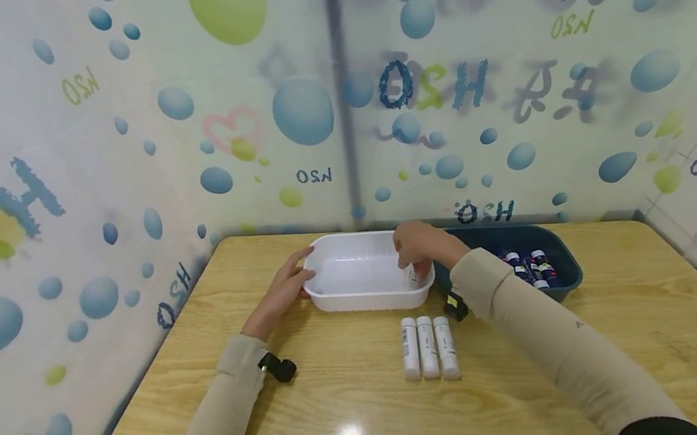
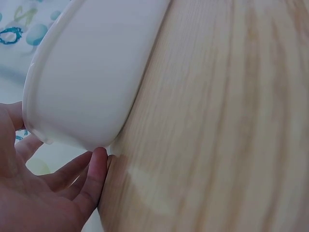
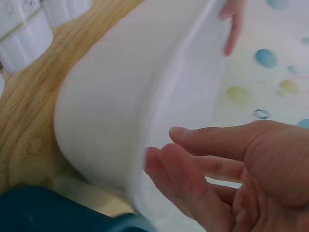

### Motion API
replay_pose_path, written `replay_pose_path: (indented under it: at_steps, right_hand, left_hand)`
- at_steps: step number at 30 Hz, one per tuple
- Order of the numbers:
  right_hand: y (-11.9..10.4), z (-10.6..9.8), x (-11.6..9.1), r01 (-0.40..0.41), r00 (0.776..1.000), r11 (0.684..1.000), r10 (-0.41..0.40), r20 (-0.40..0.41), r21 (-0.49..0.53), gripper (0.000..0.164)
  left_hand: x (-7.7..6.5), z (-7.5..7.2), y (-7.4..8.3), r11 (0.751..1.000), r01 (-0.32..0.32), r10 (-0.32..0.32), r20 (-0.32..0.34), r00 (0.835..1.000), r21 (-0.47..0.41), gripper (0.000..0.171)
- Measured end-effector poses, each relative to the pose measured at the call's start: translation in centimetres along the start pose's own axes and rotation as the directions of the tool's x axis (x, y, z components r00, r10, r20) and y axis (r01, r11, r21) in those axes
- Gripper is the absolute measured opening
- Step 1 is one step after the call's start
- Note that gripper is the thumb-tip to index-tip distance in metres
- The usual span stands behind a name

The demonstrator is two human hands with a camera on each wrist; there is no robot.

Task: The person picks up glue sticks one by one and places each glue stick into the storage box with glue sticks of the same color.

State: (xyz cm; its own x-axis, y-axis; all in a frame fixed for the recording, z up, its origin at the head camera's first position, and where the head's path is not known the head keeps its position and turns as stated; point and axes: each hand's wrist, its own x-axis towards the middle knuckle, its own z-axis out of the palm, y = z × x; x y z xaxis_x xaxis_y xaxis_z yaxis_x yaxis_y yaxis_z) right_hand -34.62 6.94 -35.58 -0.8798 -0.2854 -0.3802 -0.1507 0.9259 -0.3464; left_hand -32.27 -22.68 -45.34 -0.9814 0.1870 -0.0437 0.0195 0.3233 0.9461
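Observation:
A white oblong basin (image 1: 366, 300) sits on the wooden table. At its left end my left hand (image 1: 285, 285) holds it, fingers over the rim and others against the outer wall. In the left wrist view, a fingertip of the left hand (image 2: 58, 183) presses low on the basin wall (image 2: 91, 72). Over the right end of the basin my right hand (image 1: 421, 241) reaches down inside. Seen from the right wrist, the thumb and fingers of the right hand (image 3: 217, 169) are loosely bent with nothing visible between them. A small pale shape shows below that hand inside the basin.
Three white bottles (image 1: 428, 346) lie side by side in front of the basin. A dark blue basin (image 1: 567, 273) stands against the white one's right side. Inside it are several dark bottles with white caps (image 1: 540, 266). A patterned curtain (image 1: 317, 177) hangs behind the table.

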Motion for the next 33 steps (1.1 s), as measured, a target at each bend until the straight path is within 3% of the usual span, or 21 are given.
replay_pose_path:
  at_steps: [6,13,22,26,30,33]
  right_hand:
    - [0.1,-0.6,-3.5,0.114,0.992,0.993,-0.112,-0.064,0.027,0.043]
    - [0.9,-0.3,-7.1,0.199,0.97,0.98,-0.193,-0.15,0.023,0.041]
    - [3.3,1.9,-10.2,0.283,0.938,0.957,-0.264,-0.226,0.058,0.03]
    - [4.2,3.2,-11.0,0.26,0.951,0.961,-0.238,-0.199,0.094,0.029]
    - [4.8,4.3,-11.9,0.167,0.98,0.979,-0.153,-0.125,0.117,0.033]
    - [5.3,5.0,-12.4,0.107,0.993,0.987,-0.099,-0.071,0.121,0.038]
  left_hand:
    - [0.1,-0.2,-0.1,1.0,0.006,-0.005,-0.008,1.0,0.028,0.059]
    - [0.1,-0.1,0.1,1.0,0.007,-0.007,-0.001,1.0,0.027,0.059]
    - [0.4,-0.2,0.1,1.0,-0.004,0.004,0.005,1.0,0.027,0.06]
    - [0.4,-0.1,0.1,1.0,0.002,-0.002,0.006,1.0,0.027,0.06]
    - [0.1,-0.1,0.1,1.0,0.008,-0.008,0.011,1.0,0.021,0.06]
    - [-0.6,-0.1,1.2,1.0,0.019,-0.02,0.02,1.0,0.02,0.059]
